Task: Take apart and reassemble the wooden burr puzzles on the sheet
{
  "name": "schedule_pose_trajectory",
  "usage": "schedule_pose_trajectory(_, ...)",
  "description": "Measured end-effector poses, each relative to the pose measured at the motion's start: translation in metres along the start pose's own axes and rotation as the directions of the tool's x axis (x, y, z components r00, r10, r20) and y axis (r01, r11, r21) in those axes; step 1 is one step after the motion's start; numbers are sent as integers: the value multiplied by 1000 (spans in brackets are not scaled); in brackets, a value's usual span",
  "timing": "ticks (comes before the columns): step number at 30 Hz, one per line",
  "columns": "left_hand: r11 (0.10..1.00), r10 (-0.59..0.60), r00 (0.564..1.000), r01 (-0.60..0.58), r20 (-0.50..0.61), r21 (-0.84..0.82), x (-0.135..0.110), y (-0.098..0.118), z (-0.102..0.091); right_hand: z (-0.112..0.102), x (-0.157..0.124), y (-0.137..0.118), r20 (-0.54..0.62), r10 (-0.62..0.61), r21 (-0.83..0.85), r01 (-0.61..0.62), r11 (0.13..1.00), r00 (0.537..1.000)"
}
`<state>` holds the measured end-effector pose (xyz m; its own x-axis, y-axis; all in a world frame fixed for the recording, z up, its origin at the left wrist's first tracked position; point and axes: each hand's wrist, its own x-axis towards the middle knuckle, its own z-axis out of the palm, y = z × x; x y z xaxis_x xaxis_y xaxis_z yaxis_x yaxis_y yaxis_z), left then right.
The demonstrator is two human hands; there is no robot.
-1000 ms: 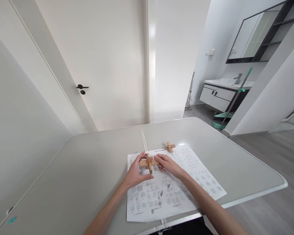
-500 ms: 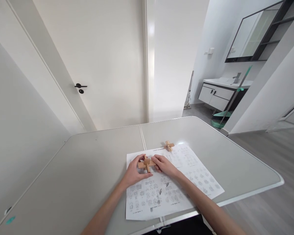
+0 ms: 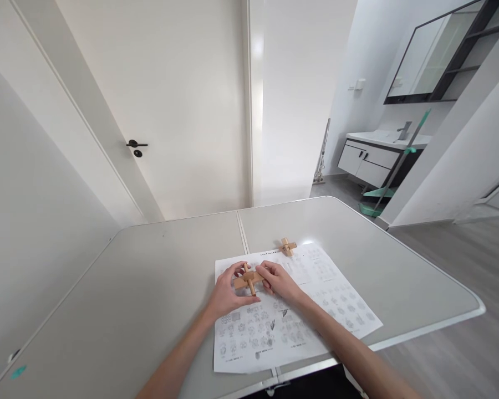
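Note:
A wooden cross-shaped puzzle (image 3: 248, 279) made of interlocked bars is held between both hands, just above a printed sheet of diagrams (image 3: 291, 310) on the grey table (image 3: 128, 288). My left hand (image 3: 227, 290) curls around the puzzle's left side, thumb underneath. From the right, my right hand (image 3: 279, 281) pinches the end of a bar with its fingertips. A second, smaller wooden cross puzzle (image 3: 288, 246) lies at the sheet's far edge, untouched.
The table's front edge runs close below the sheet, and its rounded right corner (image 3: 478, 307) overhangs the wooden floor. Behind the table is a white door with a black handle (image 3: 136, 146). At the right, a bathroom vanity (image 3: 374, 158) and a green mop (image 3: 382, 191).
Both hands and the puzzle have shifted a little to the left and slightly away from me over the sheet. The grip looks much the same.

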<state>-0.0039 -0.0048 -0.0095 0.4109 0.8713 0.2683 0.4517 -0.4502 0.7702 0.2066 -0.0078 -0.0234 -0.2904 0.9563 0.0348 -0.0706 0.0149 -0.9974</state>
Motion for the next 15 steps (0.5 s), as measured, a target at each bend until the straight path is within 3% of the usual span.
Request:
schedule_pose_trajectory(8,999,42,999,-42,-19,-3,0,10,-1,0,-2,-6,35,26,5,-26,1000,999)
schedule_pose_trajectory(15,998,65,997,-64,-35,16,0,12,-1,-3,-4,-11,35,-36,-24,36,999,999)
